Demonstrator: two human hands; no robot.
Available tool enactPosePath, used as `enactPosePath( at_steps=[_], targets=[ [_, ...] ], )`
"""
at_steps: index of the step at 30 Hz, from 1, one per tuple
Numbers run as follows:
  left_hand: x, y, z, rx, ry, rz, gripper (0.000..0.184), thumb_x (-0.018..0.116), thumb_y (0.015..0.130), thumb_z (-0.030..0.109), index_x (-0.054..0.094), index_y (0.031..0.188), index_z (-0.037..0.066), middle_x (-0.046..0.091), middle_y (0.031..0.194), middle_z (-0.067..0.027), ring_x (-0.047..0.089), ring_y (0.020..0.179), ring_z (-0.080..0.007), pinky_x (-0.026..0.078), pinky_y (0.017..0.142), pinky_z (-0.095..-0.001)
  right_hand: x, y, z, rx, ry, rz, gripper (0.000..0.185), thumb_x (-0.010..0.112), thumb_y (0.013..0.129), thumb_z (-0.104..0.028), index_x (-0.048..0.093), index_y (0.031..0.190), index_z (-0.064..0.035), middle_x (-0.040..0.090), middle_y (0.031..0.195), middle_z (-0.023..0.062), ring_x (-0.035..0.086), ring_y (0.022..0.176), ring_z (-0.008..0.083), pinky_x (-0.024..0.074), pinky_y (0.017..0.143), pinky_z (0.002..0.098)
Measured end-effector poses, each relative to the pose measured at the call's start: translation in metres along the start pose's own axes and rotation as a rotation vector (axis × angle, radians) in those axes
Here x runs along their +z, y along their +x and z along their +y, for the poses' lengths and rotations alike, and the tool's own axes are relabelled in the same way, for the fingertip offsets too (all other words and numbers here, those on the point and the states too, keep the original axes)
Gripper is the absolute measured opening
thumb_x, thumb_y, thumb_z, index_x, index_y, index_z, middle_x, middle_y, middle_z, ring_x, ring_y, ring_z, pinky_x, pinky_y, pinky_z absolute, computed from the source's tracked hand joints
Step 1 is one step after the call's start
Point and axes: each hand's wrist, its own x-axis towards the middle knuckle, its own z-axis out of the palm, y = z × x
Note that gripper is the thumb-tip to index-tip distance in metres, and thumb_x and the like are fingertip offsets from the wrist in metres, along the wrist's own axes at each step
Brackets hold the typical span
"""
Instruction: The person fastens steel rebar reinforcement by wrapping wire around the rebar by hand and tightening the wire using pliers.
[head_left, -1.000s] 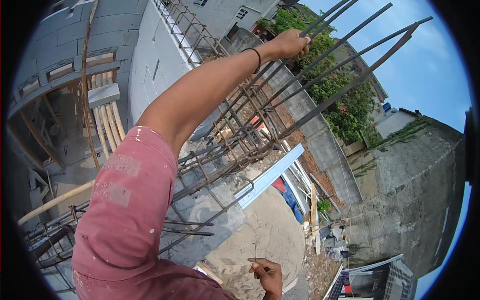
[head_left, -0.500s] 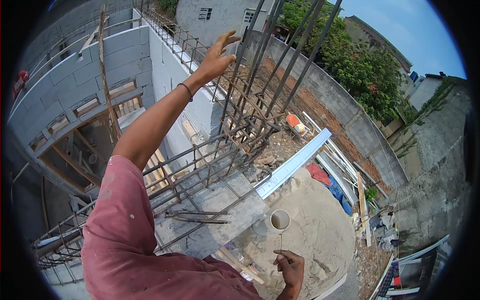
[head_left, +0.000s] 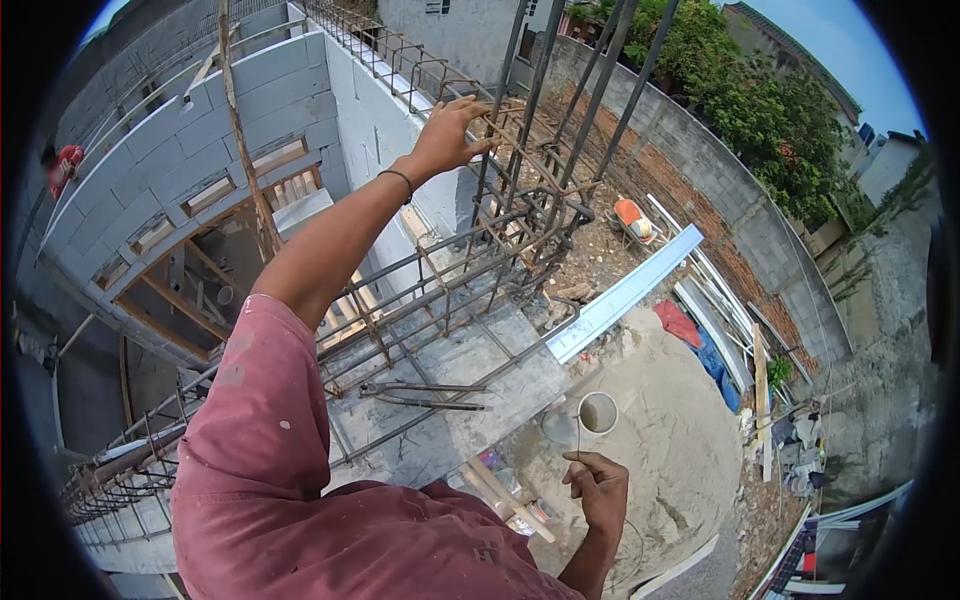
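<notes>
My left hand (head_left: pixel 450 136) is stretched out at the upper middle, fingers apart, beside the rusty rebar cage (head_left: pixel 520 190) of a column. Its fingertips overlap a bar of the cage; whether they touch it I cannot tell. Lower right, my right hand (head_left: pixel 600 492) pinches a thin wire (head_left: pixel 578 432) between thumb and forefinger. One end of that wire sticks up, and a longer part seems to hang below the hand. On the concrete slab (head_left: pixel 470 420) under the horizontal rebar (head_left: pixel 420 300) lies a dark, two-legged metal piece (head_left: pixel 425 396).
Tall vertical bars (head_left: pixel 590 100) rise from the cage. Far below are a sand pile (head_left: pixel 670 430), a white bucket (head_left: pixel 598 412), a long light-blue panel (head_left: pixel 630 290) and a wheelbarrow (head_left: pixel 637 222). A block wall (head_left: pixel 250 120) encloses a lower space at left. A person in red (head_left: pixel 64 168) is far left.
My left hand has come down onto the line of the column's rebar. My right hand still pinches the wire and sits slightly higher. The view has shifted, moving the scene rightward and down.
</notes>
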Motion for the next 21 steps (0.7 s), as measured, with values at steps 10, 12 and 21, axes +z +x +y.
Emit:
enactPosePath(
  at_steps=[10,12,21],
  targets=[
    [0.025,-0.010,0.018,0.021,0.004,0.310,0.048,0.072,0.088,0.024,0.061,0.130,0.004,0.063,0.134,-0.0166,0.042,0.142,-0.0388,0.032,0.117,-0.0503,0.008,-0.001,0.021,0.063,0.039,0.026,0.020,0.064,0.092,-0.001,0.073,0.107,0.0074,0.067,0.072,0.0095,0.052,0.053,0.0086,0.0401,0.051,0.0239],
    [0.033,-0.012,0.018,-0.045,-0.091,0.338,0.053,0.072,0.088,0.031,0.058,0.132,0.006,0.060,0.139,-0.0141,0.038,0.144,-0.0369,0.022,0.118,-0.0630,0.014,0.004,0.018,0.063,0.052,0.012,0.020,0.064,0.092,-0.001,0.074,0.107,0.0073,0.067,0.072,0.0095,0.052,0.053,0.0087,0.0402,0.051,0.0239],
    [0.046,-0.015,0.029,-0.136,-0.179,0.398,0.048,0.071,0.086,0.024,0.058,0.131,0.010,0.056,0.143,-0.0087,0.037,0.146,-0.0341,0.015,0.115,-0.0735,0.034,0.019,0.006,0.046,0.004,-0.080,0.019,0.066,0.092,-0.003,0.074,0.107,0.0058,0.068,0.072,0.0093,0.053,0.055,0.0086,0.0407,0.051,0.0238]
  ],
)
